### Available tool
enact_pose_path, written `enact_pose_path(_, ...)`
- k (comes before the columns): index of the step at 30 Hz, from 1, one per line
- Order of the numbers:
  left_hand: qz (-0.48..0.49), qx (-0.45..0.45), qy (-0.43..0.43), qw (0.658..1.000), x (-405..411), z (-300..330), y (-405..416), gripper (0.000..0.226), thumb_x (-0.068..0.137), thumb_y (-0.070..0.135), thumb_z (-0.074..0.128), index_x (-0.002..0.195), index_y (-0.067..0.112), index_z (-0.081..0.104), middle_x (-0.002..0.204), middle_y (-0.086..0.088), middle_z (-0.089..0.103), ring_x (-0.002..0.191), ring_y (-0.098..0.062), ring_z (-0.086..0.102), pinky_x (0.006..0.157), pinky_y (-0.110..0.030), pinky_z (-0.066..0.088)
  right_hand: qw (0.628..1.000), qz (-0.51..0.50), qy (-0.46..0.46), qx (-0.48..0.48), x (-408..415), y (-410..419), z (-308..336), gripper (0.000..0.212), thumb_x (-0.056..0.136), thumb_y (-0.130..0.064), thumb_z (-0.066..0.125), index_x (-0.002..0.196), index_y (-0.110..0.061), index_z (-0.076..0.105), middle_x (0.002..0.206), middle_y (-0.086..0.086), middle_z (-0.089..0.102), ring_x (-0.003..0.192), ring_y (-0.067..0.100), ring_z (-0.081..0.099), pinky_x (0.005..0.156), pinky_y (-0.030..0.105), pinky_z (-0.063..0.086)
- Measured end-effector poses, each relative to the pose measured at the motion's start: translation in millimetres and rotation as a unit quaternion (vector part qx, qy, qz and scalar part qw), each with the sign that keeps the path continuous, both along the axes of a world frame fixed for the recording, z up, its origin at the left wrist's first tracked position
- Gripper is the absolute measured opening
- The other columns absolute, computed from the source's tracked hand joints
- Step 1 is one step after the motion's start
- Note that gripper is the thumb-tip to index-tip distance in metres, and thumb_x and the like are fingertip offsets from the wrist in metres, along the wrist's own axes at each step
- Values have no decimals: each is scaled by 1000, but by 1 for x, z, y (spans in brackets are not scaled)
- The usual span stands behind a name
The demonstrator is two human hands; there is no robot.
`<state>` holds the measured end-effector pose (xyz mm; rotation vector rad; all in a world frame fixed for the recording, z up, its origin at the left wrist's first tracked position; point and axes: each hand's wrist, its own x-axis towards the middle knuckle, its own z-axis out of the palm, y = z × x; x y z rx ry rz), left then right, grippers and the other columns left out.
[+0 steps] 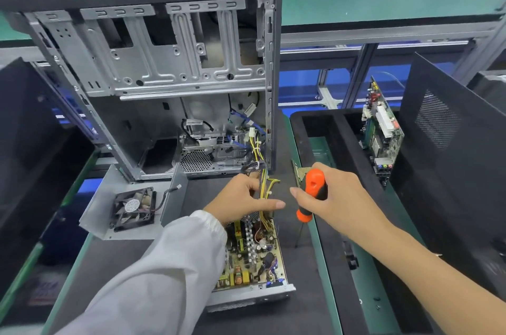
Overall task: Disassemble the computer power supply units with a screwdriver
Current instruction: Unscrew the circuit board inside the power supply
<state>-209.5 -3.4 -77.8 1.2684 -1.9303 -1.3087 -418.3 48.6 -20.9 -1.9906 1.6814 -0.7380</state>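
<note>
My left hand [241, 199] grips the yellow cable bundle [265, 188]; my right hand [332, 192] clamps the screwdriver [312, 197]. I should lift cables toward twelve o'clock, clearing the circuit board [254, 252].

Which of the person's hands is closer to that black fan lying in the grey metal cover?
Left. The left hand grips yellow wires just right of the black fan; the right hand, holding the orange-handled screwdriver, is farther right.

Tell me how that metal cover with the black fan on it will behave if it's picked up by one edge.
The metal cover looks like thin bent sheet, so it is probably stiff but light. The black fan sits toward one side, so it would likely tip that way. Its thin fan cable lies loose and would probably dangle; the sheet edges may be sharp.
</note>
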Motion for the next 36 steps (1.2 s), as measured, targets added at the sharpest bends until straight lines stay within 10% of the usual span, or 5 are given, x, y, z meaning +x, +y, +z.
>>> enact_pose_path(8, 124, -208, -255, 936, 10, -6, 17, 21, 85, 44, 63, 78, 26, 54, 84, 7, 62, 80, -15, 60, 68, -32, 50, 997, 55, -35, 29, 4, 1, 0, 37, 78, -37, 74, 63, -27, 42, 56, -5, 63, 56, 5, 60, 60, 19, 46)
enact_pose_path(13, 103, -306, -404, 856, 32, -14, 29, 60, 89, 67, 23, 56, 24, 48, 58, 9, 44, 49, -9, 48, 44, -23, 31, 997, 32, -67, -6, 7, 3, -3, 33, 81, -31, 73, 65, -20, 46, 57, 0, 64, 54, 13, 63, 66, 33, 54)
enact_pose_path(17, 119, -361, -375, 845, 35, -17, 33, 57, 91, 50, 35, 42, 21, 31, 49, 10, 26, 35, -13, 30, 43, -14, 10, 985, -13, -159, -68, 10, -2, -6, 32, 80, -20, 75, 64, -16, 48, 54, -1, 64, 47, 10, 63, 62, 33, 52)
enact_pose_path(26, 101, -338, -356, 865, 39, -27, 31, 58, 93, 49, 25, 47, 17, 39, 54, 3, 43, 44, -19, 48, 47, -29, 37, 975, -37, -212, -62, 17, -6, -16, 25, 80, -21, 75, 70, -14, 53, 56, 4, 60, 53, 23, 63, 63, 46, 54)
enact_pose_path(36, 91, -314, -378, 866, 40, -27, 30, 63, 90, 54, 12, 48, 16, 40, 56, 3, 42, 49, -19, 48, 47, -30, 29, 978, -25, -192, -74, 17, -7, -17, 28, 79, -19, 74, 66, -15, 50, 53, 1, 59, 49, 18, 61, 60, 40, 53)
